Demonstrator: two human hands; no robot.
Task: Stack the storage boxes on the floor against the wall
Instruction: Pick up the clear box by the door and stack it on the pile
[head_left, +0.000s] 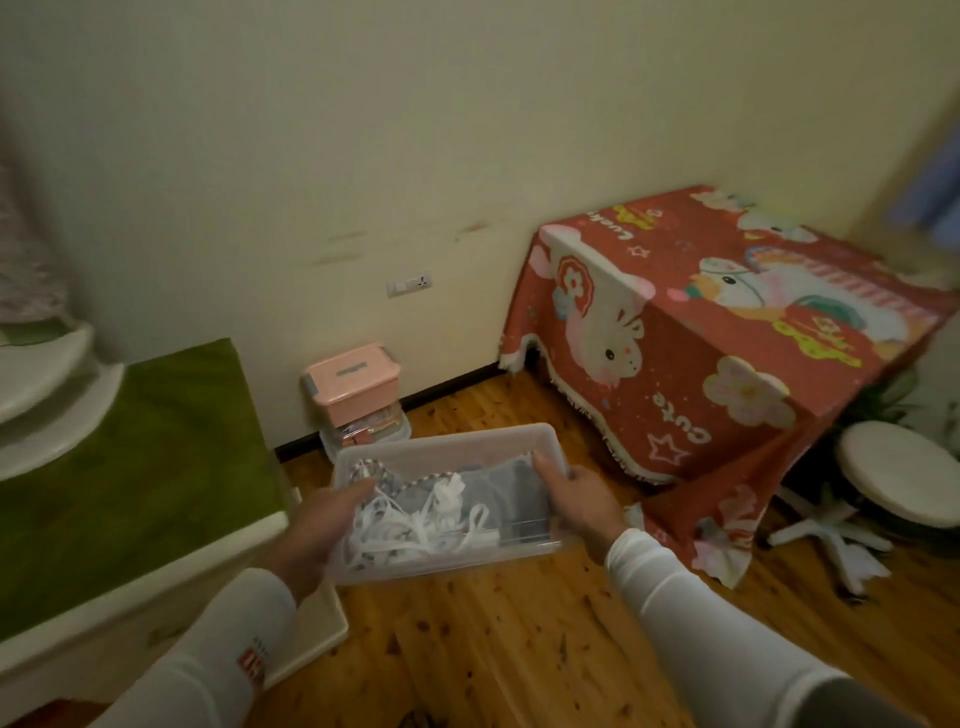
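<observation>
**Third box in hand, stack part-built**

Against the wall (311, 156), on the wood floor (493, 649): a pink lidded box (353, 382) sits on top of a clear box (371, 434). Two boxes appear stacked already. At least one more to go.

The clear tray-like box (447, 499) is carried in the air, well short of the stack and nearer the person. No lid is visible on it; white cords and a grey item show inside.

Left hand (317, 530) wraps the box's left short side, thumb over the rim, fingers underneath and hidden. Right hand (576, 499) clasps the right side, thumb hooked inside the rim. Both hands are closed firmly on the box.

Left to do, by my reading: carry it forward, set it on the stack or beside it.
</observation>
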